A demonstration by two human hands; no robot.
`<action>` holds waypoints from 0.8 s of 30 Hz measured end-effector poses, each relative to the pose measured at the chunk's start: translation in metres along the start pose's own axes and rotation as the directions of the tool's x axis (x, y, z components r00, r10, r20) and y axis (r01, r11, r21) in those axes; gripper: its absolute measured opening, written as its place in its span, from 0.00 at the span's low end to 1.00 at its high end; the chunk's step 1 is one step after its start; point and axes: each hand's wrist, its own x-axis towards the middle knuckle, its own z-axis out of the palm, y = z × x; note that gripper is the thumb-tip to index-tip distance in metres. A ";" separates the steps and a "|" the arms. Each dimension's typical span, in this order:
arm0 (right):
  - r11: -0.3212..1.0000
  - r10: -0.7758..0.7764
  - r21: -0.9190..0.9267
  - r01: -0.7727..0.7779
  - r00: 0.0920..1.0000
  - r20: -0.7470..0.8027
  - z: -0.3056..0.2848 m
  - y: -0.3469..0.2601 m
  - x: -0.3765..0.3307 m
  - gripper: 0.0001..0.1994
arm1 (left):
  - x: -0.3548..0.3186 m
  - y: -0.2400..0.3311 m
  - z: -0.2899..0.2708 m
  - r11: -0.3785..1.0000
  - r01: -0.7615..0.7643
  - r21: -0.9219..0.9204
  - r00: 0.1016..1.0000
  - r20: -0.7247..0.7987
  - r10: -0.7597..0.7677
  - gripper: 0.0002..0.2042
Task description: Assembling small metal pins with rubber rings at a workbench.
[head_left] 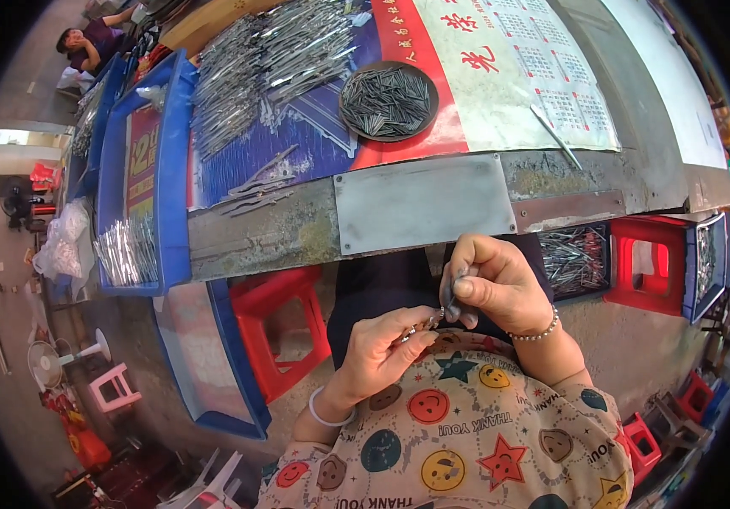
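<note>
Both hands are close together in front of the bench edge, above my lap. My left hand (388, 341) is closed around a slim shiny metal piece (421, 326), whose far end points toward the other hand. My right hand (500, 287) meets it there, thumb and fingers pinched together, with grey-dark fingertips. Whatever lies between those fingers is too small and covered to name. Beyond the hands, a pale metal plate (422, 204) is screwed to the bench edge. A round brown bowl (430, 78) of short dark metal pins (386, 100) stands behind it.
Slender metal tools (276, 59) lie heaped at the back left, with a few loose ones (261, 182) nearer. A blue tray (180, 170) stands left of them. One thin rod (556, 136) rests on the calendar sheet (517, 76). Red stools (284, 335) flank my legs. Another person (100, 41) sits far left.
</note>
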 end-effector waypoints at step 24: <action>0.769 -0.032 -0.639 -0.004 0.998 -0.045 0.005 -0.009 -0.008 0.11 | -0.003 0.013 -0.011 0.985 0.068 0.160 0.986 0.137 -0.090 0.12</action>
